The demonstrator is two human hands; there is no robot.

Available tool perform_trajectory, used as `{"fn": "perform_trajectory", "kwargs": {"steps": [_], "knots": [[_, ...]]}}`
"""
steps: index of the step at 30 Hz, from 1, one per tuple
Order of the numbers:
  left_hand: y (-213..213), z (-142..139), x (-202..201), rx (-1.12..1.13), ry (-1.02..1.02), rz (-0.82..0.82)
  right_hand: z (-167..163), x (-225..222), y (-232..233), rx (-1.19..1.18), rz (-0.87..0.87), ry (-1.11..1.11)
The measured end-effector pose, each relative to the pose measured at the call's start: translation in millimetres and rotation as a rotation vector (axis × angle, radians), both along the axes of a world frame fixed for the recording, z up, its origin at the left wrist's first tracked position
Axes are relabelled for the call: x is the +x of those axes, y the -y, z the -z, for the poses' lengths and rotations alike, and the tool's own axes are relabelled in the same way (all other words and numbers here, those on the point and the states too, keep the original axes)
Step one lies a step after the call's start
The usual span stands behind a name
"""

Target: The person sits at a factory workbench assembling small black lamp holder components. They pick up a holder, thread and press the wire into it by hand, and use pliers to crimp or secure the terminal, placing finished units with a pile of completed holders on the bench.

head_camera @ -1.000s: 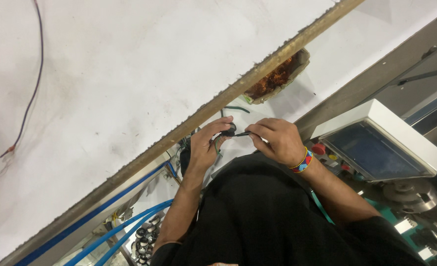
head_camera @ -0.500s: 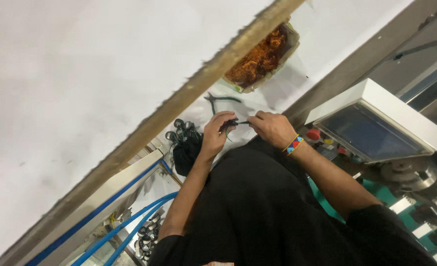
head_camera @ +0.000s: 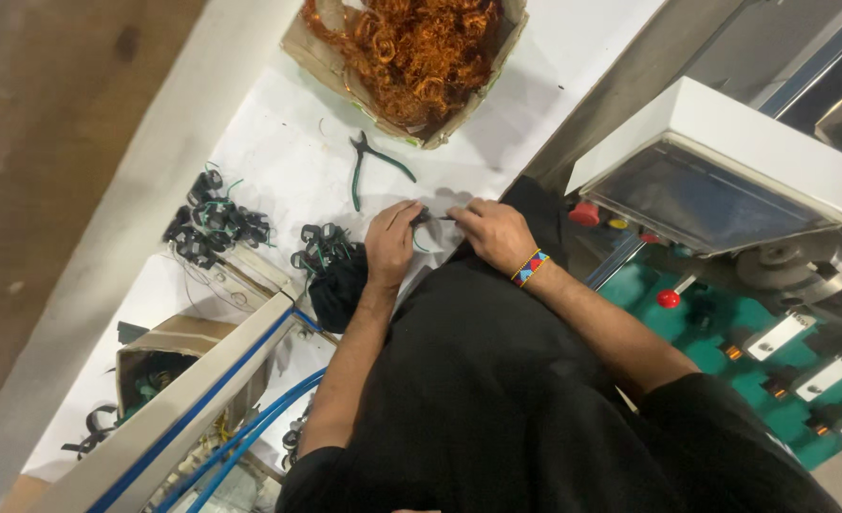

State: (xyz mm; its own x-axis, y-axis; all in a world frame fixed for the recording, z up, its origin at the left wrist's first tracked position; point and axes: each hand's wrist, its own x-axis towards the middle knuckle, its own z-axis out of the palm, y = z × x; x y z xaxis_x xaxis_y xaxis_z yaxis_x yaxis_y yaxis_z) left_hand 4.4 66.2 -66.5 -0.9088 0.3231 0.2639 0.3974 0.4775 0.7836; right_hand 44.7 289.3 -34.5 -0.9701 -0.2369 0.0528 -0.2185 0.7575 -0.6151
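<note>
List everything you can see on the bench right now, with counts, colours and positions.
small dark part: one, black, pinched between both hands
pliers: one, dark green handles, on white bench above the hands
cardboard box: one, brown, top centre, full of tangled copper wire
black coil parts: a pile, count unclear, left of the pliers
second pile of coil parts: black, beside left hand
blue hoses: two, lower left
control box: one, white, right
red knob: one, on green machine
left hand: on the part
right hand: on the part, beaded wristband

head cam | looks steeply down | near hands | tilted over white table (head_camera: 278, 142)
</note>
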Motion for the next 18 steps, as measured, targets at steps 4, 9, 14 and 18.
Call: {"fn": "perform_trajectory", "kwargs": {"steps": [4,9,14,18], "knots": [[2,-4,1,-0.021,0.056,0.049,6,-1,4,-0.006,-0.013,-0.045],[8,-4,-3,-0.026,0.102,0.076,15,-8,6,0.036,-0.072,-0.041],[11,0,-4,-0.009,0.145,0.049,19,-8,11,0.098,-0.094,-0.083],[13,3,-7,0.036,0.176,0.046,19,-4,13,0.114,-0.023,-0.122]]}}
